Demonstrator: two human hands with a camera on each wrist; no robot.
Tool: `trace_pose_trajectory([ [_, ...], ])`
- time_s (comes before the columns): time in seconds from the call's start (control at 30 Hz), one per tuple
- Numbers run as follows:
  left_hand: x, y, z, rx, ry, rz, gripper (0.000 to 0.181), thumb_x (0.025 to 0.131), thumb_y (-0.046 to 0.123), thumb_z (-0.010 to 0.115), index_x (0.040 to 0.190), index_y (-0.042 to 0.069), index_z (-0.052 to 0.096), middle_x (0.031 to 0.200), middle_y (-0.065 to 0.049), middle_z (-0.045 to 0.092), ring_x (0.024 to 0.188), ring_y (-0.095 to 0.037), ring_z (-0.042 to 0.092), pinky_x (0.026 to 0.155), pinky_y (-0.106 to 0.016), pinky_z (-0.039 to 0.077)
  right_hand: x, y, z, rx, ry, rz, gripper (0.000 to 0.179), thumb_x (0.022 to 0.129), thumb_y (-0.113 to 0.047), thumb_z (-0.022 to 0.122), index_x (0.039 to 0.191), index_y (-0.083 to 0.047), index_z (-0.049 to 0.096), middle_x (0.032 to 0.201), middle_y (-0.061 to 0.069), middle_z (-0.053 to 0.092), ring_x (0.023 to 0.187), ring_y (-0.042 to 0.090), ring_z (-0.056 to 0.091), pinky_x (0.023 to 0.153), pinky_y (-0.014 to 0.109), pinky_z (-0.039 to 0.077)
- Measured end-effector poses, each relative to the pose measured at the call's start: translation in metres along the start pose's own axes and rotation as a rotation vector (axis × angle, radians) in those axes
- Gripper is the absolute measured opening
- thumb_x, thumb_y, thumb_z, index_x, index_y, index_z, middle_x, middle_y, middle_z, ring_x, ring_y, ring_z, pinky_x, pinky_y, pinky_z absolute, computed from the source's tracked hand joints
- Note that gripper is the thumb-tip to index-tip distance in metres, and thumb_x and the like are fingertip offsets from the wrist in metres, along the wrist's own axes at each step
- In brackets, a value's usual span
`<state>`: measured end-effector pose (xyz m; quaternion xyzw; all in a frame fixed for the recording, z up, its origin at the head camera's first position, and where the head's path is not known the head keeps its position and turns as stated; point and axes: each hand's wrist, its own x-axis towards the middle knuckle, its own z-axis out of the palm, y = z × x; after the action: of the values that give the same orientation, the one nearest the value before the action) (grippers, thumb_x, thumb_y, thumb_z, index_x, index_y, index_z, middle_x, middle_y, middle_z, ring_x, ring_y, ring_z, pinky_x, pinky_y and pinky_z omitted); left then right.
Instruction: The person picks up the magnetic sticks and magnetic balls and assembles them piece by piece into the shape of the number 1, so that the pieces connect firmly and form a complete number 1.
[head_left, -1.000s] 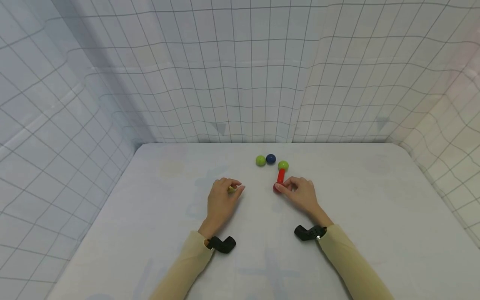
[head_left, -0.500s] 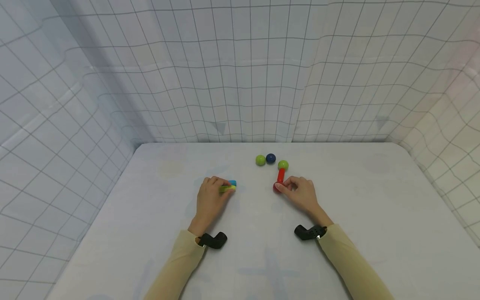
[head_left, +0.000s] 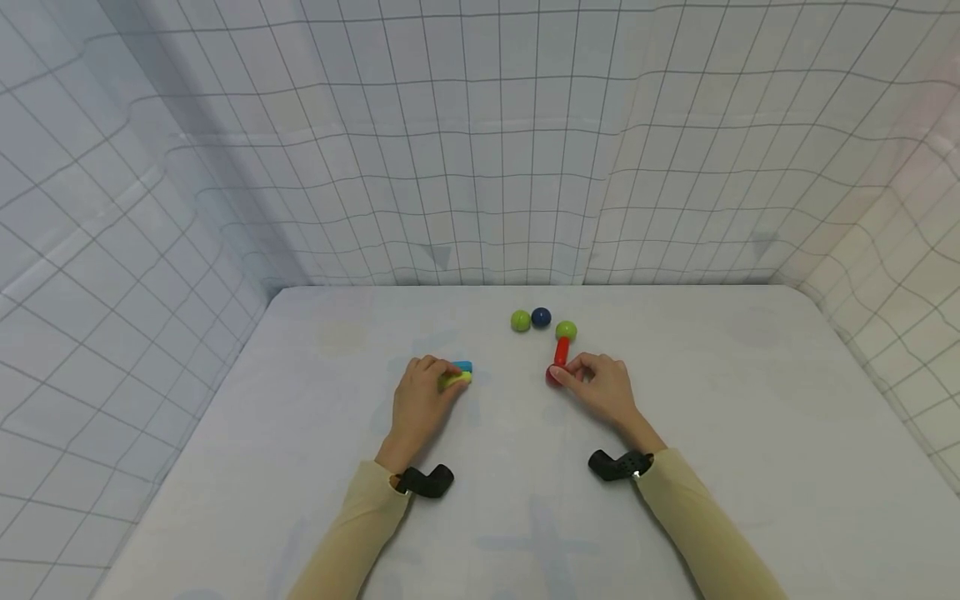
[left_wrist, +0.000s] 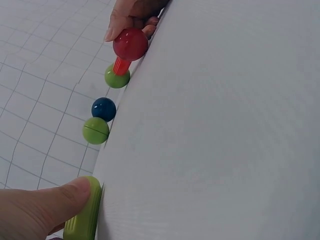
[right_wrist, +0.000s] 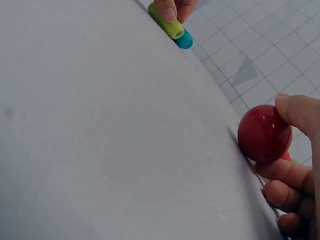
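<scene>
On the white tabletop (head_left: 517,467), taking 12 o'clock as straight away from the person, a yellow-green ridged rod (head_left: 456,380) has its long axis nearly sideways, its bare end pointing just short of 3 o'clock. The left hand (head_left: 420,398) pinches it, thumb and fingers parted only by its thickness, and the rod juts beyond the fingertips. A blue rod (head_left: 465,367) lies alongside at 12; whether the two touch is hard to tell under the fingers. The right hand (head_left: 604,392) pinches a dark red ball (right_wrist: 264,134), which sits at its fingertips towards 10. From the ball a red rod (head_left: 562,352) points just past 12 to a lime-green ball (head_left: 566,331). Farther off, towards 10, sits a dark blue ball (head_left: 541,317), with another green ball (head_left: 521,321) just beside it near 9. A grid-lined white curtain (head_left: 480,167) hangs behind.
</scene>
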<state>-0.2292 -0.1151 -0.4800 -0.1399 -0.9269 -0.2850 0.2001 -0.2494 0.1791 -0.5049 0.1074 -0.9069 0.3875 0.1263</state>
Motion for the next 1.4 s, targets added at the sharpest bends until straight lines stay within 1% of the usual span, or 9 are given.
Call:
trace_pose_trajectory([
  [0.2,0.001,0.004,0.000,-0.023,-0.038,-0.021,0.019,0.077,0.021,0.080,0.085,0.010,0.068,0.088,-0.003,0.060,0.083,-0.022,0.053,0.068,-0.036,0.048,0.001,-0.001,-0.001,-0.003,0.010,0.000,0.032,0.082,-0.047,0.070,0.071,-0.018,0.065,0.059,-0.008,0.050,0.063,0.018,0.043,0.068,0.036,0.027],
  [0.37,0.002,0.007,0.000,-0.039,-0.095,-0.049,0.019,0.078,0.021,0.079,0.084,0.010,0.064,0.089,-0.003,0.060,0.085,-0.022,0.053,0.071,-0.036,0.046,0.001,-0.003,-0.001,0.000,0.019,0.004,0.031,0.081,-0.046,0.070,0.071,-0.017,0.066,0.059,-0.008,0.050,0.063,0.018,0.043,0.069,0.036,0.028],
  [0.47,0.002,0.009,0.000,-0.055,-0.124,-0.059,0.021,0.077,0.020,0.080,0.083,0.010,0.062,0.088,-0.003,0.060,0.082,-0.020,0.052,0.069,-0.034,0.045,0.002,-0.004,-0.001,0.000,0.021,0.005,0.030,0.082,-0.046,0.070,0.071,-0.018,0.066,0.059,-0.008,0.050,0.062,0.017,0.043,0.069,0.036,0.028],
  [0.6,0.000,0.012,0.000,-0.092,-0.138,-0.063,0.022,0.077,0.017,0.081,0.083,0.009,0.061,0.085,-0.002,0.059,0.076,-0.018,0.051,0.067,-0.032,0.043,0.002,-0.005,0.000,0.000,0.021,0.002,0.030,0.082,-0.045,0.070,0.071,-0.017,0.066,0.059,-0.009,0.050,0.062,0.017,0.043,0.068,0.035,0.028],
  [0.73,-0.001,0.012,0.002,-0.123,-0.137,-0.081,0.023,0.076,0.016,0.081,0.085,0.008,0.062,0.083,-0.002,0.058,0.073,-0.016,0.052,0.066,-0.031,0.043,0.001,-0.007,0.000,0.002,0.019,0.006,0.029,0.081,-0.044,0.071,0.071,-0.017,0.066,0.059,-0.008,0.050,0.062,0.017,0.043,0.067,0.035,0.028],
  [0.83,-0.001,0.013,0.001,-0.152,-0.137,-0.109,0.025,0.075,0.016,0.082,0.087,0.006,0.062,0.080,-0.002,0.058,0.070,-0.016,0.051,0.063,-0.031,0.043,0.001,-0.007,0.000,0.001,0.012,0.012,0.029,0.081,-0.043,0.071,0.072,-0.016,0.067,0.060,-0.007,0.050,0.062,0.018,0.042,0.067,0.035,0.028],
  [1.0,-0.001,0.014,-0.001,-0.186,-0.160,-0.166,0.026,0.073,0.018,0.083,0.086,0.005,0.065,0.077,-0.001,0.059,0.069,-0.014,0.052,0.064,-0.029,0.045,0.001,-0.007,0.000,-0.005,0.009,0.020,0.029,0.082,-0.043,0.070,0.072,-0.015,0.066,0.059,-0.007,0.049,0.062,0.017,0.042,0.067,0.035,0.028],
  [1.2,0.000,0.017,-0.004,-0.185,-0.196,-0.224,0.027,0.073,0.022,0.084,0.086,0.003,0.069,0.073,0.000,0.061,0.068,-0.014,0.056,0.064,-0.031,0.047,0.001,-0.008,-0.001,-0.008,0.015,0.017,0.029,0.081,-0.043,0.071,0.071,-0.015,0.066,0.059,-0.008,0.049,0.062,0.017,0.042,0.067,0.035,0.028],
  [1.4,0.000,0.019,0.000,-0.168,-0.236,-0.278,0.028,0.075,0.028,0.082,0.086,0.006,0.069,0.075,0.000,0.062,0.070,-0.014,0.057,0.063,-0.031,0.047,0.001,-0.007,-0.001,-0.017,0.009,0.022,0.029,0.082,-0.042,0.070,0.071,-0.015,0.066,0.059,-0.008,0.049,0.062,0.017,0.042,0.067,0.035,0.028],
])
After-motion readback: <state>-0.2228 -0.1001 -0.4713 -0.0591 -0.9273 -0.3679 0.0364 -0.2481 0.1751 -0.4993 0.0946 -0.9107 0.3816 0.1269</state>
